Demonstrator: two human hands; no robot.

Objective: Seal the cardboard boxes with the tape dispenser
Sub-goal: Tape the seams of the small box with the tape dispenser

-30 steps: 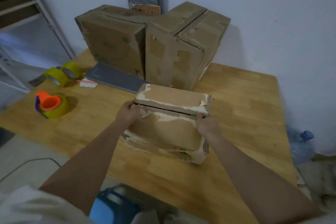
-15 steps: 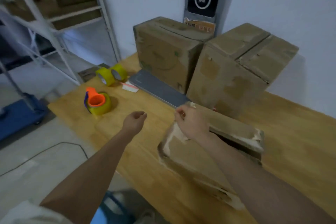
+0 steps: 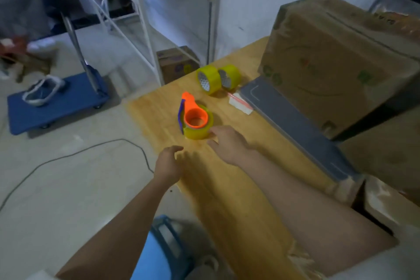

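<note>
- Far left, off the table: a blue cart point(image 3: 56, 102) sits on the floor with a white metal shelf point(image 3: 145, 18) behind it. Neither looks to have any part in this step.
- The left hand point(image 3: 168, 163) hovers over the near-left edge of the wooden table point(image 3: 227, 188), fingers loosely curled and holding nothing, a little short of the target.
- There it is: the tape dispenser point(image 3: 196, 122), an orange holder with a yellowish roll on it, lying flat on the table just beyond both hands.
- The right hand point(image 3: 229, 143) reaches in from the right, fingers spread and relaxed, the tips at the roll's near-right side. It is too blurred to say whether they touch it, and nothing is gripped yet.
- Behind the dispenser, two spare tape rolls point(image 3: 218, 77) stand on edge side by side, with a small white packet point(image 3: 240, 104) just right of them.
- Further right, a grey flat board point(image 3: 295, 125) lies along the table against a big cardboard box point(image 3: 336, 61), whose top flaps are closed with the seam showing dark. I cannot tell whether it is taped.
- At the lower right edge, a worn box corner point(image 3: 384, 207) peeks in, well apart from the dispenser.
- My read: this is the pick-up step, with sealing not yet begun.
- The next move calls for closing the fingers round the orange holder, lifting it, and carrying it right to a box seam.
</note>
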